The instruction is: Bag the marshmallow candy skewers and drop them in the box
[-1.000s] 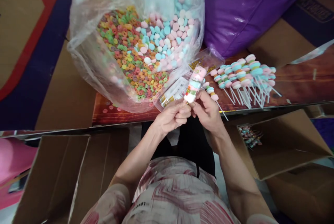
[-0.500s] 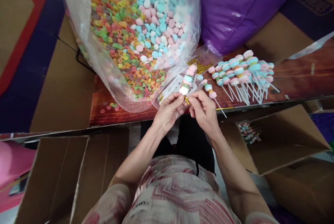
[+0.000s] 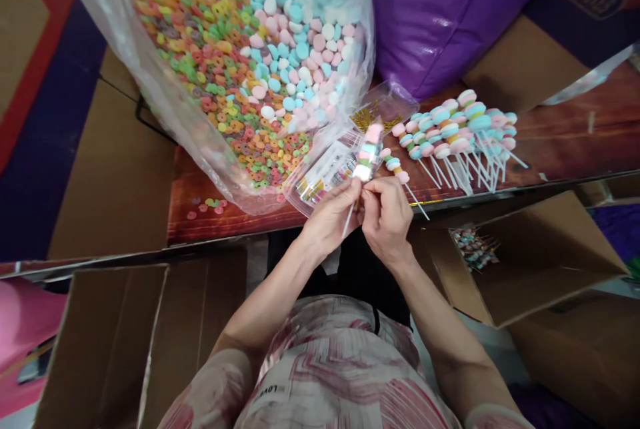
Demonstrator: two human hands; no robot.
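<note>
The skewer [image 3: 369, 150] leaned above the near edge of the counter [image 3: 565, 132], its neck clamped in the grip of our left hand [image 3: 329, 217]. Our right hand [image 3: 389, 219] was at the neck too; whether that grip was closed, we could not tell. More skewers [image 3: 453, 128] lay rightward.

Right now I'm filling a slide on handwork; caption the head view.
Left hand holding a wrapped candy skewer, right hand pinching close alongside, near a plastic bag of loose candy.
</note>
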